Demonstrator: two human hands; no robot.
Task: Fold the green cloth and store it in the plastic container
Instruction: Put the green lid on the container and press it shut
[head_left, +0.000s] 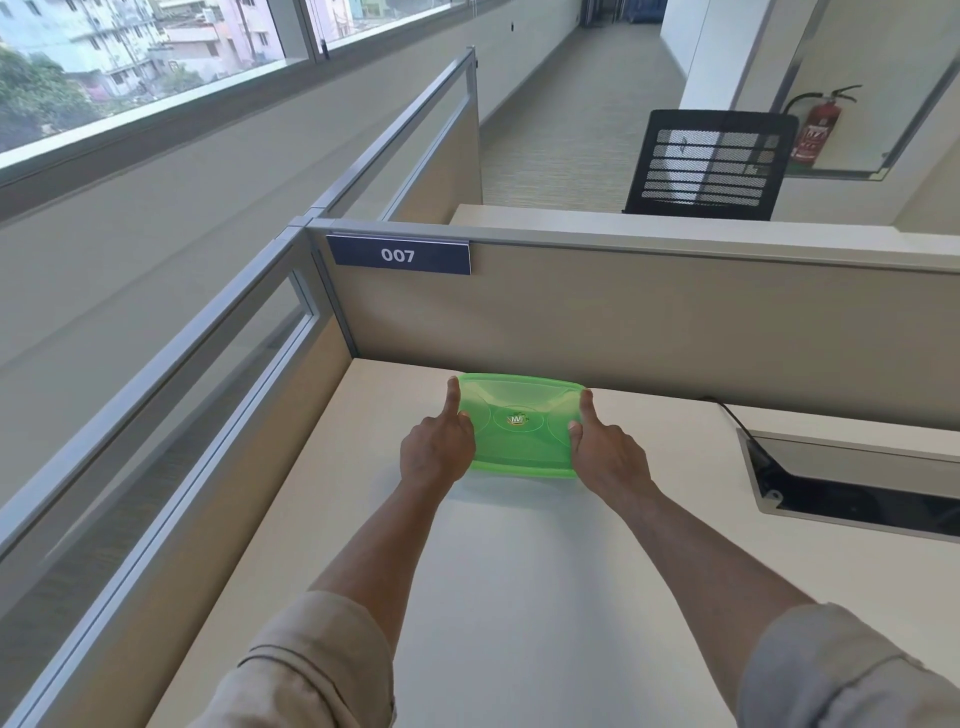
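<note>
A translucent green plastic container with its lid on lies on the pale desk, close to the back partition. My left hand holds its left side, index finger stretched along the edge. My right hand holds its right side the same way. A round logo sits in the middle of the lid. No green cloth shows outside the container; whether one is inside I cannot tell.
A beige partition with a "007" plate closes the desk's back; a glazed partition runs along the left. An open cable hatch with a black cord is at the right. A black mesh chair stands beyond.
</note>
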